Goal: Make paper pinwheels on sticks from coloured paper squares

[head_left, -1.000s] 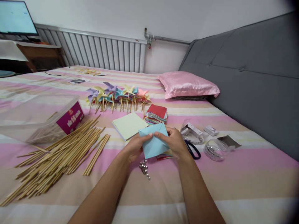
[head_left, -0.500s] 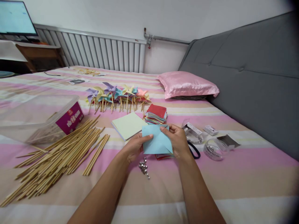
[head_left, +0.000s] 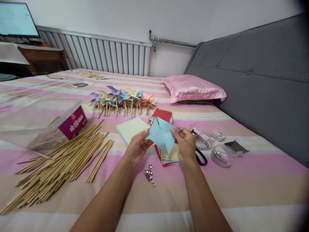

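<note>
I hold a light blue paper piece [head_left: 161, 135] with pointed flaps between both hands above the bed. My left hand [head_left: 136, 149] pinches its left edge and my right hand [head_left: 186, 144] pinches its right edge. Under it lies a small stack of coloured paper squares [head_left: 169, 157]. A little heap of shiny silver pins [head_left: 149, 174] lies just in front of my left wrist. Behind the blue paper are a pale yellow paper pad [head_left: 131, 129] and a red-topped paper stack [head_left: 163, 115].
A large spread of bamboo sticks [head_left: 60, 159] covers the left, beside a clear plastic box [head_left: 36, 120] with a purple label. Finished pinwheels [head_left: 122, 98] lie further back. Black scissors [head_left: 201, 158], clear round containers [head_left: 220, 156] and a pink pillow [head_left: 194, 87] are to the right.
The blue paper has gone from a folded flat shape to an opened one with pointed flaps. Both hands have lifted it slightly up and away, uncovering the coloured stack beneath.
</note>
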Action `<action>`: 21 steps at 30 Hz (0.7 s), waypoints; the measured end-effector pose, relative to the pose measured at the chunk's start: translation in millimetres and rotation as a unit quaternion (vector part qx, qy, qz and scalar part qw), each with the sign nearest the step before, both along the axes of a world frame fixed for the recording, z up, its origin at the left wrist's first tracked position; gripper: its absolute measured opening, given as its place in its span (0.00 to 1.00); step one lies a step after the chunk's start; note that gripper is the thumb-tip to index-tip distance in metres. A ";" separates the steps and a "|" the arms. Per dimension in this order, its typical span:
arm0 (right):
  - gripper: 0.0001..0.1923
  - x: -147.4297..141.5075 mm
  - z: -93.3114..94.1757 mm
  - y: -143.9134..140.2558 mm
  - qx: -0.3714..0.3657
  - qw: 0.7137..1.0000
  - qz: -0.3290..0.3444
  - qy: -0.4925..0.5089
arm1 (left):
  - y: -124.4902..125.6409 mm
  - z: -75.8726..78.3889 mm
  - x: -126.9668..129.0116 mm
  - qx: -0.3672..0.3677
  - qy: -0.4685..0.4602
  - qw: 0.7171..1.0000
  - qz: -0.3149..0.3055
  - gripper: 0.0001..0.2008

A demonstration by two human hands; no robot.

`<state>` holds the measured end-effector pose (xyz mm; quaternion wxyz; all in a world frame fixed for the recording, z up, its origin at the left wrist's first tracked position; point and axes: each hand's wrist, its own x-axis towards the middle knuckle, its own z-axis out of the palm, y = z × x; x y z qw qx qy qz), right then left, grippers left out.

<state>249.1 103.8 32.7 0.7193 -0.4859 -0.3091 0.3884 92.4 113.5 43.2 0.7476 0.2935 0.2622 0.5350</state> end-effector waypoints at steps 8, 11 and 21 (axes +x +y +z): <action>0.18 -11.6 2.9 -2.5 -0.020 0.998 0.032 0.044 | -5.4 4.1 3.6 -0.012 -0.055 0.998 -0.014 0.09; 0.18 -13.1 3.4 -3.3 -0.024 0.998 0.045 0.025 | -5.6 -0.5 5.8 0.009 0.011 1.000 -0.019 0.13; 0.20 -6.0 10.9 -7.5 0.026 0.983 0.116 -0.138 | 4.5 -6.6 2.6 -0.071 0.037 0.990 0.118 0.15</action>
